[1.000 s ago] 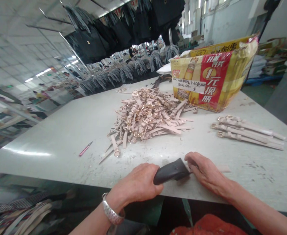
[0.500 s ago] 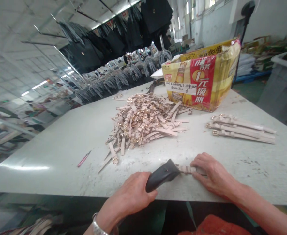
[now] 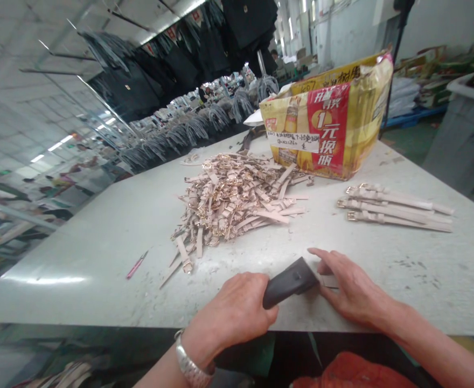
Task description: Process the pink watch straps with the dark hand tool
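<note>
My left hand (image 3: 237, 302), with a silver bangle at the wrist, is closed around a black, blocky hand-held object (image 3: 290, 282) whose exact kind I cannot make out. Its wide end covers part of a pale pink buckle strap (image 3: 329, 281) near the table's front edge. My right hand (image 3: 352, 288) holds that strap low on the table between thumb and fingers, its index finger stretched out toward the black object. Beyond both hands lies a big heap of pale pink buckle straps (image 3: 232, 199) with gold-coloured buckles. Several similar straps (image 3: 398, 207) lie side by side at the right.
A yellow and red cardboard box (image 3: 329, 126) stands behind the heap on the pale table (image 3: 95, 231). To the left lies a small pink-handled pointed tool (image 3: 137, 265). Dark bag-like pieces (image 3: 148, 81) hang on racks behind. A grey bin (image 3: 463, 140) is at the right.
My left hand has moved right with the black object, now over the strap's buckle end. My right index finger has lifted and stretched forward. The view has shifted slightly.
</note>
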A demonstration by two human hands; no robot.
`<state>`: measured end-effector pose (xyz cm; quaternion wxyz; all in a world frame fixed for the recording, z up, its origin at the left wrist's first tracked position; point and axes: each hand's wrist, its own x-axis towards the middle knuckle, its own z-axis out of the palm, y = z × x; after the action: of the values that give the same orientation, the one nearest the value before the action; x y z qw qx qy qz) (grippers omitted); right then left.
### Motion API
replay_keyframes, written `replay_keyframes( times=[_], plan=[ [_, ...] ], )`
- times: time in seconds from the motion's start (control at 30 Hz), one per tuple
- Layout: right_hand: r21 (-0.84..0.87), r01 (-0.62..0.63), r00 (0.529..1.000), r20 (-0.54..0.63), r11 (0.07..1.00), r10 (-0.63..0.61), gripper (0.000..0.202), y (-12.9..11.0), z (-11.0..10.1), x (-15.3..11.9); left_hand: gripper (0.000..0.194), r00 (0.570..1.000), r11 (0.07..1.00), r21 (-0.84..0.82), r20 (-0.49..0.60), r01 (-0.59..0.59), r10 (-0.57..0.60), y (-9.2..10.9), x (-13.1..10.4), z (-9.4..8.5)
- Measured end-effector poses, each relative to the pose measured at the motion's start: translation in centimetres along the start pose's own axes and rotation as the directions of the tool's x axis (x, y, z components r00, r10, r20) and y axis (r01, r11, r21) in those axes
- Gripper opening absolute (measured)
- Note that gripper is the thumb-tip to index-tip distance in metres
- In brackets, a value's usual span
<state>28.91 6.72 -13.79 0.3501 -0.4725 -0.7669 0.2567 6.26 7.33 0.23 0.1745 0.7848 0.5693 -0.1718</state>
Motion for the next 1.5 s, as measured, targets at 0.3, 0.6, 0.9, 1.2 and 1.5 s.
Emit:
replay_keyframes(
  times=[0.3,0.6,0.9,1.2,1.5],
  plan=[
    [-0.027,-0.057,0.998,0.008,0.998,0.057,0.041,0.3,0.2,0.2,0.026,0.996,0.977,-0.214,-0.086,0.011,-0.03,-1.1,1.7,2.1],
    [-0.144,-0.037,0.996,0.073,0.989,0.047,0.011,-0.6,0.1,1.2,0.028,0.992,0.968,-0.227,-0.044,0.109,-0.122,-3.4,-0.9,2.1],
    [-0.142,-0.033,0.996,0.071,0.989,0.044,0.018,-2.5,0.8,0.2,0.03,0.986,0.958,-0.241,-0.01,0.157,-0.165,-3.6,-2.9,0.7],
    [-0.07,-0.121,0.988,0.089,0.99,0.127,0.017,-1.9,0.6,0.3,0.029,0.995,0.984,-0.151,-0.014,0.091,-0.094,-1.7,-2.3,1.6],
    [0.028,-0.237,0.971,0.03,0.971,0.236,0.028,-1.4,1.2,0.3,0.026,0.99,0.98,-0.158,-0.058,0.121,-0.132,-3.5,-1.5,2.1]
  ],
)
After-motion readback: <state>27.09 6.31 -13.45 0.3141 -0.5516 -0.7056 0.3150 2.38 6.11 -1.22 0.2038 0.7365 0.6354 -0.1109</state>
